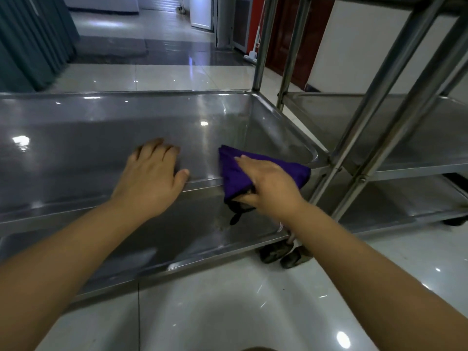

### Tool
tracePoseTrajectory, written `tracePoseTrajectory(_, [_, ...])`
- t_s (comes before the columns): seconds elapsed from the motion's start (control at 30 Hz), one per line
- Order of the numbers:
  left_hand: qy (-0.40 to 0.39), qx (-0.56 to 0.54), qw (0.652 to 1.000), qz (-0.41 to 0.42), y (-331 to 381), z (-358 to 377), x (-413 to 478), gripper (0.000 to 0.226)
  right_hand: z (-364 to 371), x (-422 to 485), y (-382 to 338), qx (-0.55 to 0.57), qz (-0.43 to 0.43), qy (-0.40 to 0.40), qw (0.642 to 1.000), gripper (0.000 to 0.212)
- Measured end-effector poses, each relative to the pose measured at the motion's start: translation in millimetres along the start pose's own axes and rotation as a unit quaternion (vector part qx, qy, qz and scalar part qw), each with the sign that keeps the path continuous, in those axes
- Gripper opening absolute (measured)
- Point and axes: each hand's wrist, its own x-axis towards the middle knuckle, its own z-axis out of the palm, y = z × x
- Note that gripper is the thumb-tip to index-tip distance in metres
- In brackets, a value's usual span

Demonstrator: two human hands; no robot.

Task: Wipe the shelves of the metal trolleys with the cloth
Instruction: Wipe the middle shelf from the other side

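Note:
A folded purple cloth [234,171] with a black edge lies over the front rim of the steel trolley's middle shelf [101,127], near its right end. My right hand [271,186] lies on the cloth, forefinger stretched forward and thumb tucked under the cloth's near edge. My left hand [152,178] rests flat on the same shelf to the left, fingers spread, thumb on the front rim. A lower shelf [177,231] of the same trolley shows beneath my arms.
A second steel trolley [405,138] stands right beside the first on the right, its posts [374,102] crossing the view. Castor wheels [281,254] sit under the near corner. Glossy tiled floor [228,312] surrounds the trolleys; green curtains [27,41] hang far left.

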Motion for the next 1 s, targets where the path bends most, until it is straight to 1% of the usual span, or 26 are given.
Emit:
tracePoseTrajectory(0.03, [-0.001, -0.002, 1.0, 0.0, 0, 0, 0, 0.063, -11, -2, 13, -0.004, 0.05, -0.04, 0.998, 0.08])
tracePoseTrajectory(0.1, [-0.004, -0.003, 1.0, -0.001, 0, -1, 0, 0.064, -34, -3, 44, -0.03, 0.153, -0.105, 0.982, 0.078])
tracePoseTrajectory(0.13, [-0.008, -0.004, 1.0, -0.002, 1, -1, 0, 0.062, -44, -1, 58, -0.014, 0.193, -0.131, 0.972, 0.075])
tracePoseTrajectory(0.2, [-0.016, -0.01, 1.0, -0.006, 1, 1, 1, 0.058, -51, 15, 77, 0.036, 0.239, -0.173, 0.955, 0.076])
tracePoseTrajectory(0.23, [-0.016, -0.01, 1.0, -0.007, 1, 1, 1, 0.059, -47, 27, 85, 0.03, 0.242, -0.19, 0.951, 0.077])
tracePoseTrajectory(0.33, [-0.013, -0.011, 1.0, -0.012, 0, 1, 1, 0.061, -27, 64, 97, -0.063, 0.238, -0.203, 0.948, 0.081])
tracePoseTrajectory(0.4, [-0.012, -0.014, 1.0, -0.018, 0, 2, 2, 0.059, -14, 87, 97, -0.08, 0.247, -0.202, 0.944, 0.085])
tracePoseTrajectory(0.47, [-0.007, -0.024, 0.999, -0.024, 0, 2, 2, 0.056, -5, 102, 83, -0.089, 0.219, -0.197, 0.951, 0.085])
tracePoseTrajectory(0.53, [0.0, -0.055, 0.997, -0.051, -2, 1, 4, 0.056, 4, 107, 54, -0.066, 0.148, -0.2, 0.966, 0.081])
tracePoseTrajectory(0.6, [0.011, -0.097, 0.992, -0.085, -4, -2, 4, 0.058, 14, 106, 15, -0.044, 0.056, -0.218, 0.973, 0.079])
tracePoseTrajectory(0.67, [0.021, -0.111, 0.988, -0.107, -5, -4, 4, 0.059, 22, 104, -15, -0.026, -0.028, -0.238, 0.971, 0.078])
tracePoseTrajectory(0.73, [0.026, -0.101, 0.988, -0.113, -4, -4, 4, 0.057, 26, 110, -19, -0.005, -0.069, -0.249, 0.966, 0.076])
tracePoseTrajectory(0.8, [0.033, -0.074, 0.991, -0.107, -3, 1, 4, 0.055, 24, 121, -2, 0.001, -0.063, -0.257, 0.964, 0.075])
tracePoseTrajectory(0.87, [0.037, -0.043, 0.994, -0.098, -5, 5, 5, 0.054, 19, 134, 27, 0.0, -0.019, -0.25, 0.968, 0.075])
tracePoseTrajectory(0.93, [0.034, -0.021, 0.995, -0.094, -5, 6, 6, 0.05, 15, 148, 65, 0.006, 0.041, -0.221, 0.974, 0.073])
tracePoseTrajectory(1.0, [0.034, -0.011, 0.995, -0.091, -5, 7, 6, 0.046, 14, 162, 102, -0.022, 0.085, -0.18, 0.98, 0.07])
